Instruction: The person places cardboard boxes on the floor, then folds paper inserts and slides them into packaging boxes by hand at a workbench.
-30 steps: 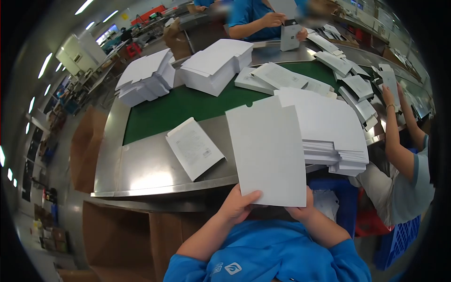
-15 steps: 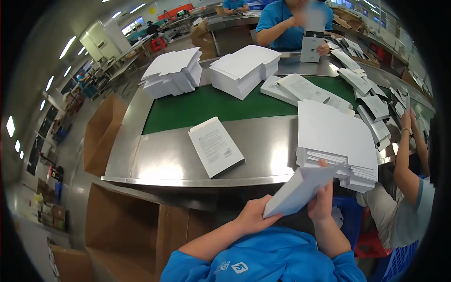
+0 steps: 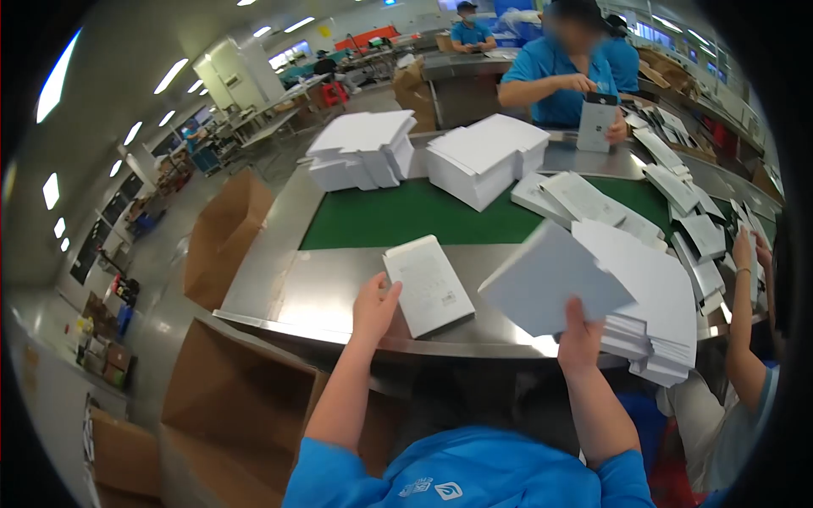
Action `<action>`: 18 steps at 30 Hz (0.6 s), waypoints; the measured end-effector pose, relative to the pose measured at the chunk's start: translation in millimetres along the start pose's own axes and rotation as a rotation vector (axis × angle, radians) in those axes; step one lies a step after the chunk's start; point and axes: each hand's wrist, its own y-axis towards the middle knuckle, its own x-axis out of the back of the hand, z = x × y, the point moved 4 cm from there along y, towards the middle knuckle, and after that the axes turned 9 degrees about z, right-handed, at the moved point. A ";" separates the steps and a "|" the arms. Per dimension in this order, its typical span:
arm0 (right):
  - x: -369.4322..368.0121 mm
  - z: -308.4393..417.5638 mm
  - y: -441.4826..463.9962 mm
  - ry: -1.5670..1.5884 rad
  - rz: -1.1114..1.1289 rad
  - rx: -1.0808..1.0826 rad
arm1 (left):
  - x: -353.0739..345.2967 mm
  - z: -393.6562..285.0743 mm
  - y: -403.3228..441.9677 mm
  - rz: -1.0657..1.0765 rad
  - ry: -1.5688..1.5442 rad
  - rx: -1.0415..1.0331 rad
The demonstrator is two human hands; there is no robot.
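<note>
Head view: right hand grips white card; open left hand at edge of printed box. Best: card unbent, box held squarely.

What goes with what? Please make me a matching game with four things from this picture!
Column one
1. Pale flat piece
2. Lone printed box
3. Strip across the table
4. The wearer's sleeves

Column two
A. Green
B. Bright blue
C. Held up in the right grip
D. Lying on bare metal, beside the left grip

Right pairs: 1-C, 2-D, 3-A, 4-B.
</note>
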 end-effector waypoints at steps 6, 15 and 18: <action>-51.5 -53.3 58.6 -0.293 0.049 -0.177 | -21.9 27.7 35.2 0.118 0.189 0.109; -45.0 -41.4 38.3 -0.364 0.119 -0.204 | -52.7 16.9 32.5 0.050 -0.340 0.105; -16.5 -18.0 28.2 -0.299 0.035 -0.133 | -51.5 -8.2 13.5 0.041 -0.680 0.019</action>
